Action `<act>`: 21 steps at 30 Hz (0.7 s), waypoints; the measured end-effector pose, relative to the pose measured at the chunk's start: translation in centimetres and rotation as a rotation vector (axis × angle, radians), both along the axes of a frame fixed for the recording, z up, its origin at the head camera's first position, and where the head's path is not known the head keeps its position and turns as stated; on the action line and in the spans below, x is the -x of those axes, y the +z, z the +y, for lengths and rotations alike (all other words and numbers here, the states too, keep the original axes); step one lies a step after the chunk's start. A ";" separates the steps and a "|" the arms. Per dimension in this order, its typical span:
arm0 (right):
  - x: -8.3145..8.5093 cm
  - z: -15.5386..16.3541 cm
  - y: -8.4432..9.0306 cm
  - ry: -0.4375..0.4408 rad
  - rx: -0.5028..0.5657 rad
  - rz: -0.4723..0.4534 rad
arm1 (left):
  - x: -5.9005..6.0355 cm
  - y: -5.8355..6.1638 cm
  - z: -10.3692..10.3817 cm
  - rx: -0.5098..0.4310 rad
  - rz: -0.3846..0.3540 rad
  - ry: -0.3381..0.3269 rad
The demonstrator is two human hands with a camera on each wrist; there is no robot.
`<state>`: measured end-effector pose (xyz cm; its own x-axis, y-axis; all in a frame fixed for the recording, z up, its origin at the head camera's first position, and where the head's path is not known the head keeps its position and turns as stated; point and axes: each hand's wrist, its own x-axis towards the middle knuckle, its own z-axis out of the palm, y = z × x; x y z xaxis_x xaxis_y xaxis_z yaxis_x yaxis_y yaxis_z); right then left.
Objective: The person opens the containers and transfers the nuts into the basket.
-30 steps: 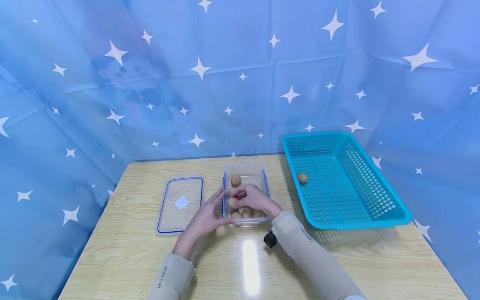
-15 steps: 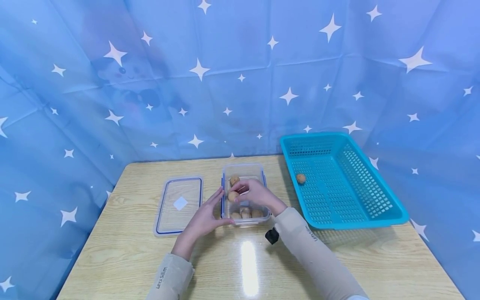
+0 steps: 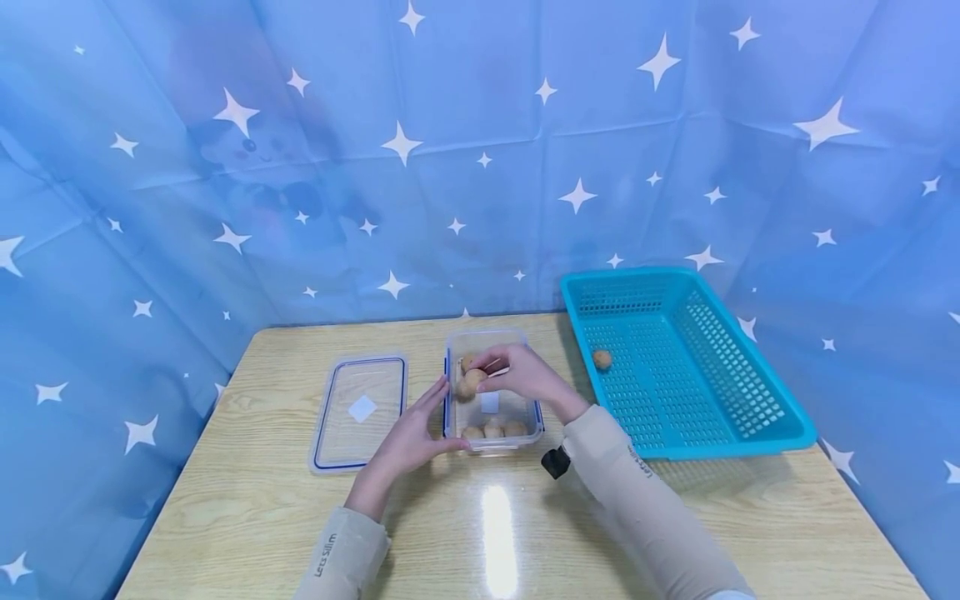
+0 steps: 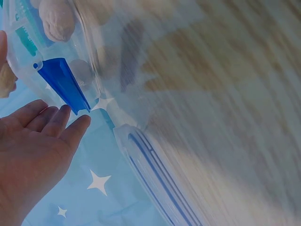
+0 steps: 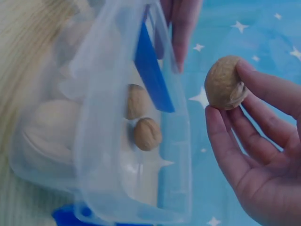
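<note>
One walnut (image 3: 602,359) already in basket (image 3: 750,433); right hand (image 3: 525,377) pinches lifted walnut (image 3: 472,381) above container (image 3: 491,440); left hand (image 3: 408,437) flat, fingers straight against container side; roughly four left inside.

A round, light brown walnut (image 5: 224,83) with a wrinkled shell is pinched in the fingertips of the right hand (image 3: 525,377), held above the far left part of the clear container (image 3: 492,385); three walnuts, it seems, lie at its near end.

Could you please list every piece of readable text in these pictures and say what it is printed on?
"Lets Silim": on the left sleeve.
Print on the right sleeve: too small and slanted to read.
White label on the lid: shows no legible text.
</note>
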<state>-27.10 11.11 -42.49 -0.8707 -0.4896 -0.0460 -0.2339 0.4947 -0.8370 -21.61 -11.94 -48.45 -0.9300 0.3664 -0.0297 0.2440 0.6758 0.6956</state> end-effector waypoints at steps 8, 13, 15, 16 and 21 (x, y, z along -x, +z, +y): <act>0.4 1.1 1.6 -0.013 -0.008 0.056 | -0.1 -0.1 0.0 -0.008 -0.008 0.006; 0.8 2.0 2.8 -0.035 -0.023 0.069 | -0.1 -0.1 0.1 -0.013 0.000 0.009; 0.9 2.4 3.3 -0.043 -0.029 0.064 | -0.1 0.0 0.1 -0.011 0.002 0.012; 0.9 2.6 3.6 -0.050 -0.032 0.058 | -0.1 0.0 0.1 -0.010 0.001 0.013; 1.1 4.1 4.7 -0.085 -0.046 0.061 | -0.2 0.1 0.2 -0.016 -0.004 0.012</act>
